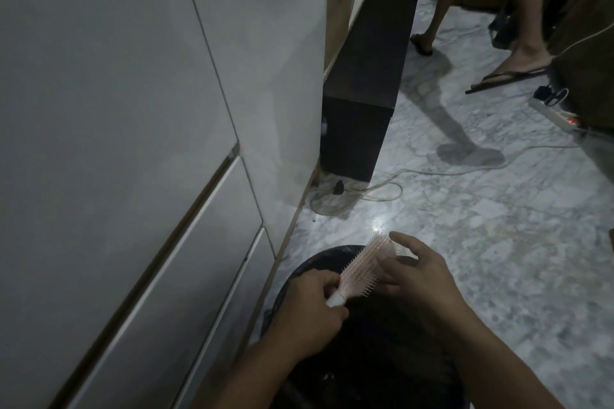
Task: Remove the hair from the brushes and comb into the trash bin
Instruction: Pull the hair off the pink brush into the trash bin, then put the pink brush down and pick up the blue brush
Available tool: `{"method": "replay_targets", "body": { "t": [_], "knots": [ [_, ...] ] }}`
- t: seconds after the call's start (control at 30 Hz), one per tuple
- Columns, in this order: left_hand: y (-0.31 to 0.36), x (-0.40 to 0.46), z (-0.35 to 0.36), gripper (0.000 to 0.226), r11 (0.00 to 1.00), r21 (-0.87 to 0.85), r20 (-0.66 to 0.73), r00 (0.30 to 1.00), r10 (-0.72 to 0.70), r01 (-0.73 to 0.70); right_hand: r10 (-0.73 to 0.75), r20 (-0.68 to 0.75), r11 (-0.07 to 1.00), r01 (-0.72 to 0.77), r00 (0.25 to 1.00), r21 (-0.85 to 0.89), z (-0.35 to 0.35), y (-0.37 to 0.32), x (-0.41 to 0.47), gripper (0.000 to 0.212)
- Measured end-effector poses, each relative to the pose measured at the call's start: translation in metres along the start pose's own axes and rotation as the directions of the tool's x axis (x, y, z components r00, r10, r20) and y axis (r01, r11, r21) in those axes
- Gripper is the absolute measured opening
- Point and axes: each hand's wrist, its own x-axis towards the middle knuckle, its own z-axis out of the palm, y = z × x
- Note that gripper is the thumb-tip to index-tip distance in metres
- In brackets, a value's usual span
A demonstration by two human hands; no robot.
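Over the trash bin (300,267), the left hand (307,315) grips the pink brush (360,271) handle while the right hand (417,271), fingers loosely open against the bristles, should pull hair straight off, keeping it above the bin

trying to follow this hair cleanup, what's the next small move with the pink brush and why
Probably pinch at the bristles with the right hand and pull any hair free, letting it fall. The left hand grips the pink brush by its handle over the dark trash bin, bristles facing the right hand's fingers, which already rest against them. Whether hair remains in the bristles is too dim to tell.
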Motion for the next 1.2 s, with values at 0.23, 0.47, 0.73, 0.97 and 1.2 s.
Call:
{"method": "replay_targets", "body": {
  "t": [0.23,0.47,0.73,0.97,1.2],
  "knots": [
    [0.034,-0.033,-0.020,0.049,0.992,-0.016,-0.194,0.974,0.117,-0.122,-0.146,-0.052,0.989,0.144,0.988,-0.043,0.017,-0.036,-0.019,0.040],
    [0.089,-0.085,-0.054,0.031,0.976,0.002,-0.402,0.893,0.202,-0.220,-0.265,-0.024,0.962,0.263,0.964,-0.076,0.029,-0.116,-0.064,0.028],
    [0.142,-0.147,-0.088,0.038,0.956,0.004,-0.444,0.856,0.265,-0.294,-0.326,-0.038,0.934,0.316,0.945,-0.170,0.048,-0.184,-0.114,0.032],
    [0.188,-0.195,-0.124,0.044,0.939,0.063,-0.580,0.754,0.310,-0.338,-0.457,0.087,0.839,0.462,0.885,-0.289,0.082,-0.249,-0.166,0.028],
    [0.207,-0.236,-0.180,0.044,0.923,0.117,-0.700,0.629,0.338,-0.365,-0.567,0.239,0.731,0.615,0.788,-0.296,0.144,-0.306,-0.222,0.052]
  ]
}}
